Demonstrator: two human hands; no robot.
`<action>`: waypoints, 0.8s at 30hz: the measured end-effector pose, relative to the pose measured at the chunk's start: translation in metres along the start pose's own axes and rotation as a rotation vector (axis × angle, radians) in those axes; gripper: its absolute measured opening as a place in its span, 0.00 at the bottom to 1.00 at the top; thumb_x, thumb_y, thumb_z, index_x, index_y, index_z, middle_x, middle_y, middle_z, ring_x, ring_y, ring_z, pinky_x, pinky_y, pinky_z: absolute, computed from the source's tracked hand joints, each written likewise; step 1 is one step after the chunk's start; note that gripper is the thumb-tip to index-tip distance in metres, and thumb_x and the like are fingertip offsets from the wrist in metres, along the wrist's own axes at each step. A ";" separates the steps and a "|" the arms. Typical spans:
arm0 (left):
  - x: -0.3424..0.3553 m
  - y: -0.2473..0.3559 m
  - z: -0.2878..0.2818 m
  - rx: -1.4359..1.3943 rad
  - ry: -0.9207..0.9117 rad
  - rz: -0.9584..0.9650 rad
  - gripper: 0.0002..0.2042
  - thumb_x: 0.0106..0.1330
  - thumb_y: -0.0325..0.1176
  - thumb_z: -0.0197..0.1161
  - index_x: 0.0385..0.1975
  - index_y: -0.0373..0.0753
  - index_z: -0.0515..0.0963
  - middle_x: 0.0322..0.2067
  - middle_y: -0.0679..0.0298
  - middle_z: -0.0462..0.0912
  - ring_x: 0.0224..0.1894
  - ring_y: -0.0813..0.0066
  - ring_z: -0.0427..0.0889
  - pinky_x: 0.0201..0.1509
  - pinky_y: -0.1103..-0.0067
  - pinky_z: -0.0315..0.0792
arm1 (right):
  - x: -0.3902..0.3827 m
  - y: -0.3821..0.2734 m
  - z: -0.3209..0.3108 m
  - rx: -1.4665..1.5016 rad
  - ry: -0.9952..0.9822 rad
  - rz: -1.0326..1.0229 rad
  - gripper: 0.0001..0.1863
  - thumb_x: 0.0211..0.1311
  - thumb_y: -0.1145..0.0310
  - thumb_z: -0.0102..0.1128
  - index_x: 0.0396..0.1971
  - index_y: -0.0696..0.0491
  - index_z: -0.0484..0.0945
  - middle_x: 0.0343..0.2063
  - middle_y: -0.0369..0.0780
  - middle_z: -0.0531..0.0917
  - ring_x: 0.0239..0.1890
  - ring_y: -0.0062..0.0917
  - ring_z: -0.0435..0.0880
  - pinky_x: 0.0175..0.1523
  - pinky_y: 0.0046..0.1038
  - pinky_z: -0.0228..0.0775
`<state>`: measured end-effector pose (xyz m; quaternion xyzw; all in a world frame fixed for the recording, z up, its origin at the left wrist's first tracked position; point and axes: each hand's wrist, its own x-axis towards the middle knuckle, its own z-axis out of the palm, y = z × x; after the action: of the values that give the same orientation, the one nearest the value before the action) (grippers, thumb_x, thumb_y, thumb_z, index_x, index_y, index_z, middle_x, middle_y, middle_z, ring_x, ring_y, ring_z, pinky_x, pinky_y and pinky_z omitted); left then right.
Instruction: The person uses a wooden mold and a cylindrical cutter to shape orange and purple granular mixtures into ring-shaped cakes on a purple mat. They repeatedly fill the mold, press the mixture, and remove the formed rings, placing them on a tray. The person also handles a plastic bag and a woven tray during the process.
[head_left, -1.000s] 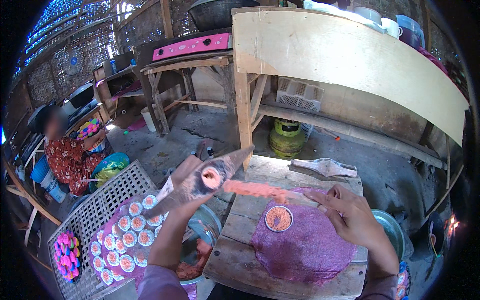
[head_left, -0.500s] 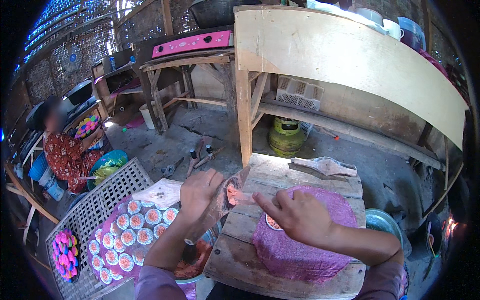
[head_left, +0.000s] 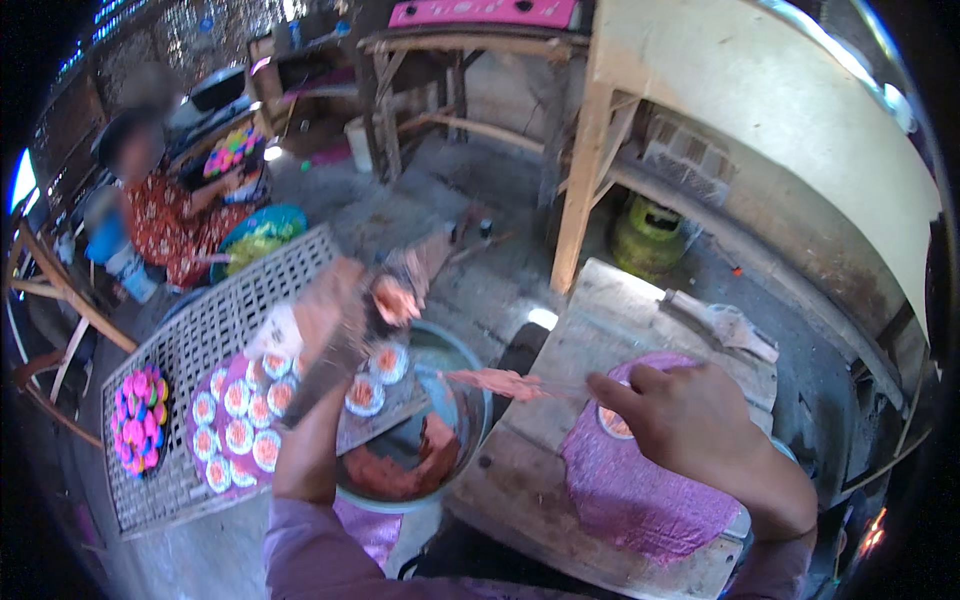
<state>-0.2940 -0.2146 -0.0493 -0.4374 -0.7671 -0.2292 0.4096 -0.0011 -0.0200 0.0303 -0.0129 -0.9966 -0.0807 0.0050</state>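
Observation:
My left hand [head_left: 335, 305], blurred, is closed around a dark wooden mould [head_left: 330, 375], tilted over the tray side, with an orange-pink lump [head_left: 397, 300] in its hollow. A thin flat spatula [head_left: 565, 388] is gripped in my right hand [head_left: 695, 425], index finger stretched along it. Orange-pink paste [head_left: 500, 382] coats its blade, which reaches left over the basin's rim. Below lies a grey-green basin [head_left: 478, 385] with more orange-pink paste [head_left: 405, 465]. Partly behind my right hand, a small round dish [head_left: 612, 422] of orange stuff stands on a purple cloth [head_left: 650, 500].
A woven tray [head_left: 165, 505] at left bears several white-rimmed orange rounds [head_left: 239, 436] and a bright pink-and-yellow heap [head_left: 140, 420]. Another wooden mould [head_left: 722, 325] lies on the plank table [head_left: 520, 460]. A green gas cylinder [head_left: 648, 240] stands behind; a seated person [head_left: 165, 220] works far left.
My left hand has swung the mould left and up, away from the spatula. The spatula blade now carries a long smear of paste. My view has shifted left and downward.

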 end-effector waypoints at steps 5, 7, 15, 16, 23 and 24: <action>-0.010 -0.029 -0.050 -0.081 0.115 -0.090 0.13 0.52 0.25 0.68 0.34 0.38 0.71 0.31 0.63 0.73 0.35 0.72 0.74 0.40 0.77 0.70 | 0.091 -0.051 0.110 0.156 0.014 -0.249 0.16 0.59 0.69 0.51 0.47 0.49 0.79 0.29 0.44 0.79 0.28 0.38 0.83 0.31 0.37 0.73; -0.021 -0.028 -0.049 -0.367 0.445 -0.139 0.18 0.56 0.28 0.68 0.44 0.34 0.70 0.37 0.63 0.73 0.40 0.74 0.73 0.46 0.77 0.70 | 0.130 -0.090 0.143 0.175 -0.140 -0.244 0.12 0.61 0.68 0.51 0.41 0.54 0.80 0.34 0.50 0.81 0.33 0.42 0.84 0.35 0.41 0.75; -0.021 -0.046 -0.096 -1.303 0.608 -0.347 0.08 0.56 0.31 0.59 0.33 0.37 0.70 0.28 0.65 0.65 0.28 0.74 0.64 0.30 0.78 0.60 | 0.138 -0.063 0.124 0.514 -0.075 -0.172 0.22 0.67 0.52 0.51 0.45 0.56 0.78 0.44 0.52 0.79 0.47 0.44 0.81 0.49 0.38 0.74; -0.019 -0.038 -0.093 -1.483 0.557 -0.375 0.07 0.56 0.31 0.58 0.31 0.38 0.69 0.28 0.66 0.65 0.27 0.75 0.64 0.30 0.79 0.60 | 0.130 -0.048 0.118 0.678 0.031 -0.194 0.23 0.66 0.52 0.53 0.49 0.56 0.77 0.47 0.50 0.78 0.49 0.42 0.80 0.52 0.37 0.73; -0.014 0.073 0.007 -2.427 0.035 -0.941 0.10 0.57 0.39 0.58 0.28 0.38 0.73 0.30 0.67 0.76 0.28 0.74 0.76 0.35 0.76 0.71 | 0.028 -0.063 0.122 2.390 -0.485 0.178 0.53 0.57 0.23 0.29 0.68 0.55 0.52 0.48 0.47 0.75 0.45 0.34 0.76 0.47 0.33 0.70; -0.016 0.089 0.022 -2.304 -0.012 -1.040 0.11 0.58 0.39 0.57 0.32 0.37 0.75 0.34 0.65 0.79 0.31 0.71 0.78 0.38 0.75 0.73 | 0.011 -0.066 0.123 2.559 -0.498 0.235 0.53 0.57 0.23 0.29 0.68 0.54 0.53 0.42 0.46 0.77 0.35 0.32 0.78 0.36 0.30 0.72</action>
<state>-0.2228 -0.1611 -0.0753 -0.1881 -0.2060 -0.8944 -0.3495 -0.0149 -0.0646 -0.1016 -0.0998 -0.3344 0.9229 -0.1626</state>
